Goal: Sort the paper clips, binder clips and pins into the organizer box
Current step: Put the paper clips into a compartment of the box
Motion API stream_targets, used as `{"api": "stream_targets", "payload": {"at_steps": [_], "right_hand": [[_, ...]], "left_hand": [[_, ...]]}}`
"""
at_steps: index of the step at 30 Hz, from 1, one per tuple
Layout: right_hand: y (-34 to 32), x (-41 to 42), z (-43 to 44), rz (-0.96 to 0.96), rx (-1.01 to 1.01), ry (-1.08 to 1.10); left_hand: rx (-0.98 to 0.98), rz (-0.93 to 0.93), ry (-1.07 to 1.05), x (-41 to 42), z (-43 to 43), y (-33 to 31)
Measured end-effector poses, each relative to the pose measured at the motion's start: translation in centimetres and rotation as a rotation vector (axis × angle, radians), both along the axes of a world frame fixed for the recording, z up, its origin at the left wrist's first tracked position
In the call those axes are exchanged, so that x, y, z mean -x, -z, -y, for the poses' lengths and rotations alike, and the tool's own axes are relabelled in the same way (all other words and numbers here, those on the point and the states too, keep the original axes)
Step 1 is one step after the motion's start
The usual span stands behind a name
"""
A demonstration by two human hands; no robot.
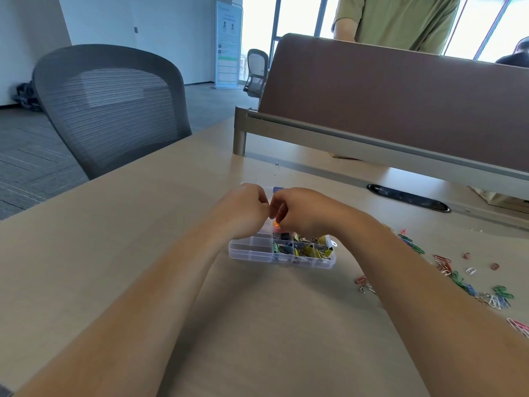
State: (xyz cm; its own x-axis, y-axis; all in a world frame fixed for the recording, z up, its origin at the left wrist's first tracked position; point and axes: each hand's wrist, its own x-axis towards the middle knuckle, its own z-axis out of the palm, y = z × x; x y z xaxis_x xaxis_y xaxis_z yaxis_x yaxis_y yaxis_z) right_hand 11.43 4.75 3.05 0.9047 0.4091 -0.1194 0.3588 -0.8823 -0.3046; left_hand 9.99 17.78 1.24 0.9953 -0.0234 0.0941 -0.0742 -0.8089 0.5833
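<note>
Organizer box (249, 249) sitting mid-worktop (257, 325), binder clips (303, 247) filling its right compartments. Left hand (243, 209) and right hand (300, 213) hovering over box's far half, fingers curled, tips meeting; possibly pinching small orange piece (276, 224), cannot tell. Risks: piece dropping among binder clips; wrists nudging light box askew. Paper clips (469, 285) lying loose toward right edge; right forearm passing close, risking sweeping them off.

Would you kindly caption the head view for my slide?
Left hand and right hand meet above the organizer box of binder clips; paper clips lie scattered to its right.
</note>
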Motion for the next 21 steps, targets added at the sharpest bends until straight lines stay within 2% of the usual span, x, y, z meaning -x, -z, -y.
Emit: {"api": "stream_targets", "payload": {"at_steps": [12, 21], "right_hand": [[-0.37, 0.25, -0.14, 0.029, 0.019, -0.007], [-0.26, 0.08, -0.26, 0.064, -0.065, 0.036]], "left_hand": [[0.019, -0.003, 0.001, 0.05, 0.06, -0.07], [0.029, 0.002, 0.017, 0.11, 0.16, -0.06]]}}
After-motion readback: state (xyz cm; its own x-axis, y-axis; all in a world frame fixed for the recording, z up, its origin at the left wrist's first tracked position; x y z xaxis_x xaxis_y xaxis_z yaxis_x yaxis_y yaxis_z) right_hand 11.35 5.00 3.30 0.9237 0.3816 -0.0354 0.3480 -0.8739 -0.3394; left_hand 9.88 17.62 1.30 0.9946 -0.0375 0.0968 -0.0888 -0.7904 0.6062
